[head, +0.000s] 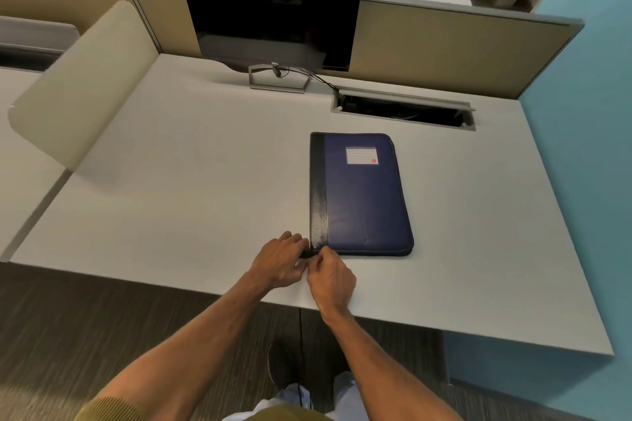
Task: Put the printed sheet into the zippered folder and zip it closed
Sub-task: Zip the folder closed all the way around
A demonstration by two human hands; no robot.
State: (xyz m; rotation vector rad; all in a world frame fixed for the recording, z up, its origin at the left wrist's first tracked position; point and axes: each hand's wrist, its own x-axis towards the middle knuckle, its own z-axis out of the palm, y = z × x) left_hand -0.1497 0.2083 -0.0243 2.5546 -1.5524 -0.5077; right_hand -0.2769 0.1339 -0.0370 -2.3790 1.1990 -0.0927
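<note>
Hands meet at the near-left corner of the folder [362,195], which lies flat and closed on the desk [205,181]. The left hand [282,261] is curled against the corner by the black spine, seemingly pinching a dark tab there. The right hand [330,278] is pinched closed at the same spot, likely on the zip pull, though the pull itself is too small to make out. No sheet shows, so it is probably inside already. The risk is the zip snagging at the rounded corner, or the folder sliding on the smooth desk if the left hand lets go. Farther back stands a dark monitor [270,7].
</note>
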